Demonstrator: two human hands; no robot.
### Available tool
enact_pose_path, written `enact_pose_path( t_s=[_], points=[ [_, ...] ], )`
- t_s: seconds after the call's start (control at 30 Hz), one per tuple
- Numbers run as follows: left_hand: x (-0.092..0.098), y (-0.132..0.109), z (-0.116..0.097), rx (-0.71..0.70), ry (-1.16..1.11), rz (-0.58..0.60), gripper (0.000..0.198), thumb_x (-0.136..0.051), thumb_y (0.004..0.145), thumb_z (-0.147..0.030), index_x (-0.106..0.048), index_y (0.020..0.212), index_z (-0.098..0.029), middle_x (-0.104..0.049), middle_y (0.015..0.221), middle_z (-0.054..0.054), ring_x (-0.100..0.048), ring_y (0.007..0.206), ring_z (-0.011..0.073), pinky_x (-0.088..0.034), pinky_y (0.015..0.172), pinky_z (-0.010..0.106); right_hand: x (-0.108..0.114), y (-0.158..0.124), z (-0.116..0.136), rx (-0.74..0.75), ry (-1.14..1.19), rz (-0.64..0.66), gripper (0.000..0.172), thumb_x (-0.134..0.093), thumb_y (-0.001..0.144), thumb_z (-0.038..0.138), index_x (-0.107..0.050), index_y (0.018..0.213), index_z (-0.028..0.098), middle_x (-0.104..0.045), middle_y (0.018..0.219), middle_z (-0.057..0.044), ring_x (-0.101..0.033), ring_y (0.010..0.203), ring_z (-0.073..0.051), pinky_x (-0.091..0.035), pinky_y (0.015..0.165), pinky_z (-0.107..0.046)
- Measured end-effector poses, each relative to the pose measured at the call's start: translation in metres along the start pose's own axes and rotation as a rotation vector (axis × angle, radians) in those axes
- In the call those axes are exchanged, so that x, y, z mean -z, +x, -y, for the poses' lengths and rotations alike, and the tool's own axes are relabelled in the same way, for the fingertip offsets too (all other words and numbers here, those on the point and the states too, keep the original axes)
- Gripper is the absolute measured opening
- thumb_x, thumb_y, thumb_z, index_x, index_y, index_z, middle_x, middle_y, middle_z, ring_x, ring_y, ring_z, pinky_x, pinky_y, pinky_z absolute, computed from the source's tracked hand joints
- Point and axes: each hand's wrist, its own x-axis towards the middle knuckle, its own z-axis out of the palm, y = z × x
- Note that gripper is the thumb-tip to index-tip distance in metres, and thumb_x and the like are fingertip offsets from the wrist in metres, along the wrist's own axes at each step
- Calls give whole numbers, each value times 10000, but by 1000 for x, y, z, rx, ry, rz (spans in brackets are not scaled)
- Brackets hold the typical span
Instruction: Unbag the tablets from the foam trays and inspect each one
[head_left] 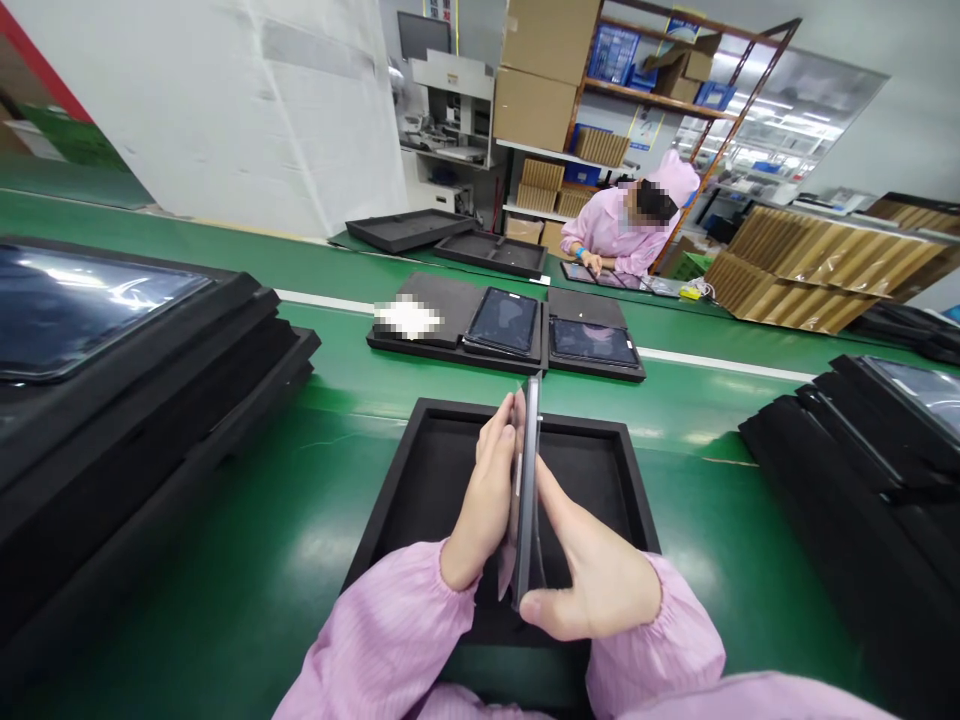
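Note:
I hold a thin dark tablet [529, 470] on edge, upright, above an empty black foam tray [420, 470] on the green belt. My left hand [486, 500] presses flat against the tablet's left face, fingers together. My right hand [592, 570] grips it from the right, thumb hooked under its near bottom corner. Both sleeves are pink.
Stacks of black trays stand at the left [150, 400], one holding a tablet, and at the right [862, 470]. Two more tablets lie in trays [547, 335] further along the green belt [262, 520]. A person in pink [622, 225] works at the far side. Shelves with cartons stand behind.

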Motion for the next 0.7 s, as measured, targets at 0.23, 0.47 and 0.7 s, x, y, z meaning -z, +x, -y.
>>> enact_pose_path(
  t_s=[0.23,0.47,0.7],
  points=[
    [-1,-2,-6,47,-9,1,491,-386,1001,-378,-485,1462,-243,-433,1598,9,-323,1508,194,-251,1248,329,0,1,-2,-21,21,10,1298,-711,631,349,93,1560,-70,-71,1669,-245,-172,1550,-305,-264,1233,-402],
    [0,1,-12,109,-16,28,465,-447,983,-312,-525,1441,-277,-492,1557,-7,-374,1483,218,-273,1248,357,-8,2,-7,37,98,-85,1264,-770,676,313,60,1613,142,-110,1690,-143,-180,1549,-296,-249,1239,-460],
    [1,1,-14,81,-30,46,455,-446,983,-296,-546,1424,-258,-508,1544,-1,-389,1475,241,-319,1238,394,-22,2,-13,100,175,-153,1109,-681,828,377,69,1614,157,-63,1699,-120,-141,1558,-282,-171,1259,-482]
  ],
)
